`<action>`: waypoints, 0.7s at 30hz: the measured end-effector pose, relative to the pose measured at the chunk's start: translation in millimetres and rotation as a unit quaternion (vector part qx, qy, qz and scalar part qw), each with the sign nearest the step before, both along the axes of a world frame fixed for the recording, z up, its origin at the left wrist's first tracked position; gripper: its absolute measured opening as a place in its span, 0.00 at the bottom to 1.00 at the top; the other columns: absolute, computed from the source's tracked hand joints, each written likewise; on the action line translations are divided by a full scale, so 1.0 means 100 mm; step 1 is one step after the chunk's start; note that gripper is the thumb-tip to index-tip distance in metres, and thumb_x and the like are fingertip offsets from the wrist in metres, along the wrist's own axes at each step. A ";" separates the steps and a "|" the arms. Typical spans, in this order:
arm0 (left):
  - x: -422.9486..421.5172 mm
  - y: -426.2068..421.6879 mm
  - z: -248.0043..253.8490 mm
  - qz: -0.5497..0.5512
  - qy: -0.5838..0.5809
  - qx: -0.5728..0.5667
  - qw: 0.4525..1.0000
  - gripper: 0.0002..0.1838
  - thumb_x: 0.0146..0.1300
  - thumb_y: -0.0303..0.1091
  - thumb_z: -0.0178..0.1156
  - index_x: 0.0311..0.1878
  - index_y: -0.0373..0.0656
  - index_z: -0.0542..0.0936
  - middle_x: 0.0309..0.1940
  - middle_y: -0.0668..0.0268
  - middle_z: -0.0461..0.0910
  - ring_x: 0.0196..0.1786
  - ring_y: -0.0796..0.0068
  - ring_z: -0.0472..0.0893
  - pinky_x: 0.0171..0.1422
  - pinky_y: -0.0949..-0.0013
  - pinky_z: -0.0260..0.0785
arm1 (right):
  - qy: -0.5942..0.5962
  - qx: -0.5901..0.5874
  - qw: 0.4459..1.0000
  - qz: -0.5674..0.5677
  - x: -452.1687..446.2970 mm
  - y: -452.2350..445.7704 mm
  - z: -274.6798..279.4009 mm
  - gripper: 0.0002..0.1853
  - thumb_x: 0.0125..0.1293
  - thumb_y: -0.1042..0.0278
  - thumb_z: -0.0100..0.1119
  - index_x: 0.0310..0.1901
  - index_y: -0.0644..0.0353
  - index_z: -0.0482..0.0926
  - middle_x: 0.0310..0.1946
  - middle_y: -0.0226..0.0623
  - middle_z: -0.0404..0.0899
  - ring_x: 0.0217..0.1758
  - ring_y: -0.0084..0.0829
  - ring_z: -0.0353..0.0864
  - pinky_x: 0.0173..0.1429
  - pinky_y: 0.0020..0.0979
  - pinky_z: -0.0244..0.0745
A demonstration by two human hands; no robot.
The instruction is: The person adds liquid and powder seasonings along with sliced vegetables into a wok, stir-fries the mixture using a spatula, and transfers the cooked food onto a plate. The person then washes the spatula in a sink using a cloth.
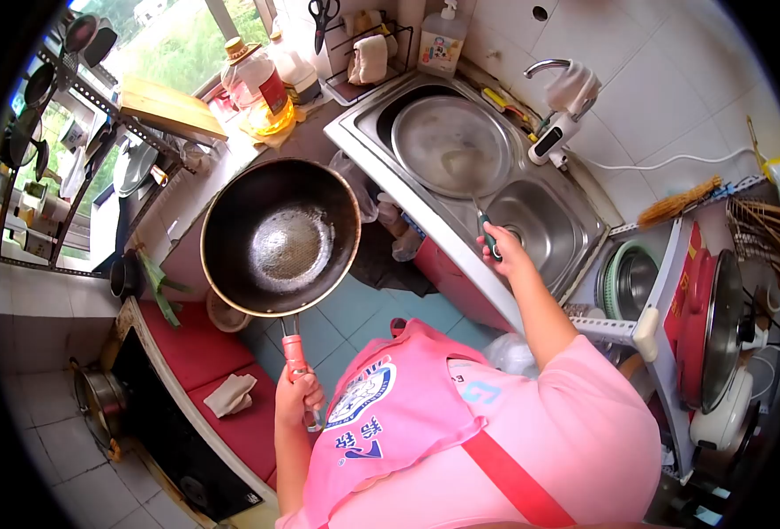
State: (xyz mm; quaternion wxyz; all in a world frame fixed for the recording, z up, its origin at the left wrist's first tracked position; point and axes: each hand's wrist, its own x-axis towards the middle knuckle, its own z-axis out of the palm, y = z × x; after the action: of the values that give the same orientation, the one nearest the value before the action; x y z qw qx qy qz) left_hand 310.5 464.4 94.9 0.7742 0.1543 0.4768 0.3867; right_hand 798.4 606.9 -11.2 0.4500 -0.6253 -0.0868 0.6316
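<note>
My left hand (298, 397) is wrapped round the pink handle of a dark wok (275, 238), which hangs in the air left of the sink. The wok's inside looks wet and shiny, with no food visible in it. My right hand (506, 252) grips the dark green handle of a spatula (485, 219). Its metal end lies over a large round metal lid or tray (453, 145) that rests across the left basin of the steel sink (544, 220).
A faucet (559, 132) with a cloth stands behind the sink. Oil bottles (257, 84) are near the window. Bowls (632, 278) sit on a rack at right. At lower left are a black cooktop (165, 423) and a folded cloth (230, 395).
</note>
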 end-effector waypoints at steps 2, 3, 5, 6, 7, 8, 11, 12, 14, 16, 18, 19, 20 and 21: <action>-0.01 0.02 -0.04 0.012 -0.002 0.010 1.000 0.10 0.61 0.28 0.57 0.41 0.46 0.65 0.19 0.74 0.61 0.15 0.85 0.59 0.18 0.75 0.59 | 0.036 -0.034 0.999 -0.019 0.14 0.14 -0.27 0.14 0.67 0.53 0.58 0.42 0.53 0.70 0.30 0.34 0.79 0.18 0.25 0.71 0.22 0.27 0.68; -0.03 0.10 0.07 0.024 -0.014 -0.001 1.000 0.10 0.61 0.28 0.57 0.41 0.46 0.65 0.19 0.74 0.61 0.15 0.85 0.59 0.18 0.75 0.59 | 0.024 -0.045 0.999 -0.008 0.16 0.32 -0.14 0.14 0.67 0.53 0.58 0.42 0.53 0.70 0.30 0.34 0.79 0.18 0.25 0.71 0.22 0.27 0.68; -0.04 0.14 0.12 0.061 -0.004 -0.006 0.998 0.10 0.61 0.28 0.57 0.42 0.46 0.65 0.19 0.75 0.60 0.15 0.85 0.59 0.18 0.75 0.58 | 0.089 -0.045 0.995 0.004 0.21 0.41 -0.28 0.16 0.68 0.50 0.56 0.46 0.54 0.72 0.32 0.36 0.80 0.22 0.28 0.75 0.25 0.30 0.73; -0.08 0.12 0.10 0.066 -0.009 -0.003 0.998 0.10 0.62 0.29 0.56 0.42 0.46 0.66 0.18 0.75 0.60 0.15 0.85 0.58 0.18 0.75 0.57 | 0.091 -0.047 0.995 0.008 0.24 0.41 -0.34 0.16 0.68 0.50 0.56 0.46 0.54 0.72 0.32 0.36 0.80 0.22 0.28 0.75 0.25 0.30 0.73; -0.10 0.12 0.08 0.072 -0.006 -0.004 0.997 0.10 0.62 0.29 0.56 0.42 0.46 0.66 0.18 0.75 0.60 0.15 0.85 0.58 0.18 0.75 0.57 | 0.100 -0.054 0.994 -0.001 0.22 0.41 -0.34 0.18 0.68 0.49 0.55 0.48 0.55 0.72 0.33 0.38 0.80 0.26 0.31 0.78 0.29 0.32 0.77; -0.13 0.11 0.06 0.083 -0.018 0.002 0.996 0.10 0.63 0.28 0.56 0.43 0.46 0.66 0.18 0.76 0.59 0.15 0.85 0.58 0.19 0.75 0.57 | 0.109 -0.062 0.992 -0.007 0.17 0.41 -0.34 0.20 0.69 0.47 0.55 0.49 0.57 0.73 0.34 0.39 0.80 0.30 0.33 0.80 0.33 0.35 0.80; -0.21 0.10 0.09 0.134 -0.069 0.021 0.988 0.10 0.65 0.30 0.56 0.44 0.45 0.65 0.19 0.75 0.60 0.16 0.86 0.60 0.20 0.75 0.60 | 0.011 -0.047 0.998 0.031 0.24 0.48 -0.40 0.22 0.68 0.46 0.55 0.51 0.57 0.72 0.41 0.40 0.79 0.37 0.39 0.82 0.42 0.44 0.82; -0.26 0.10 0.11 0.142 -0.076 0.025 0.987 0.10 0.65 0.30 0.56 0.44 0.45 0.65 0.20 0.75 0.60 0.16 0.86 0.61 0.20 0.76 0.61 | -0.016 -0.057 0.998 0.037 0.27 0.47 -0.45 0.21 0.68 0.47 0.55 0.51 0.55 0.73 0.39 0.38 0.78 0.34 0.37 0.81 0.42 0.43 0.81; -0.37 0.09 0.13 0.165 -0.092 0.034 0.981 0.10 0.65 0.31 0.56 0.44 0.45 0.65 0.20 0.75 0.60 0.17 0.86 0.61 0.20 0.76 0.61 | -0.139 0.031 0.984 0.104 0.60 0.46 -0.96 0.24 0.67 0.51 0.59 0.55 0.63 0.74 0.47 0.38 0.77 0.44 0.30 0.79 0.48 0.34 0.77; -0.51 0.09 0.17 0.192 -0.112 0.045 0.974 0.09 0.66 0.29 0.55 0.44 0.44 0.65 0.20 0.75 0.61 0.17 0.87 0.62 0.21 0.76 0.62 | -0.374 0.092 0.922 0.047 0.47 0.52 -0.76 0.29 0.66 0.55 0.62 0.61 0.69 0.70 0.54 0.42 0.76 0.57 0.32 0.74 0.61 0.31 0.69; -0.63 0.11 0.25 0.236 -0.118 0.040 0.964 0.08 0.66 0.29 0.54 0.44 0.44 0.65 0.20 0.75 0.61 0.17 0.87 0.62 0.21 0.76 0.62 | -0.438 0.169 0.881 0.058 0.50 0.76 -0.66 0.26 0.64 0.58 0.64 0.59 0.65 0.73 0.53 0.42 0.75 0.52 0.33 0.75 0.59 0.33 0.69; -0.72 0.14 0.30 0.246 -0.127 0.031 0.960 0.08 0.66 0.28 0.53 0.44 0.44 0.65 0.21 0.75 0.61 0.17 0.87 0.62 0.21 0.76 0.62 | -0.487 0.193 0.849 0.069 0.41 0.86 -0.58 0.24 0.63 0.58 0.64 0.58 0.61 0.75 0.53 0.41 0.73 0.52 0.33 0.74 0.58 0.34 0.69; -0.80 0.15 0.36 0.261 -0.122 0.025 0.957 0.07 0.66 0.27 0.52 0.44 0.44 0.65 0.21 0.75 0.61 0.18 0.88 0.63 0.21 0.77 0.63 | -0.474 0.218 0.849 0.086 0.29 0.95 -0.50 0.22 0.64 0.60 0.64 0.57 0.59 0.76 0.54 0.42 0.71 0.54 0.34 0.72 0.59 0.34 0.68; -0.93 0.15 0.37 0.276 -0.119 0.034 0.953 0.07 0.66 0.27 0.52 0.44 0.44 0.65 0.21 0.75 0.61 0.18 0.88 0.63 0.21 0.77 0.63 | -0.497 0.215 0.834 0.108 0.09 1.02 -0.33 0.21 0.64 0.61 0.63 0.57 0.60 0.75 0.55 0.40 0.71 0.55 0.35 0.72 0.61 0.34 0.67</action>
State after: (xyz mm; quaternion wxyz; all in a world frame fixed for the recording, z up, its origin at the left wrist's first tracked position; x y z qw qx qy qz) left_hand 217.2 479.9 132.4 0.6825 -0.0041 0.3920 0.6168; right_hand 807.0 709.1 -44.1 0.3981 -0.7293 -0.4992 0.2457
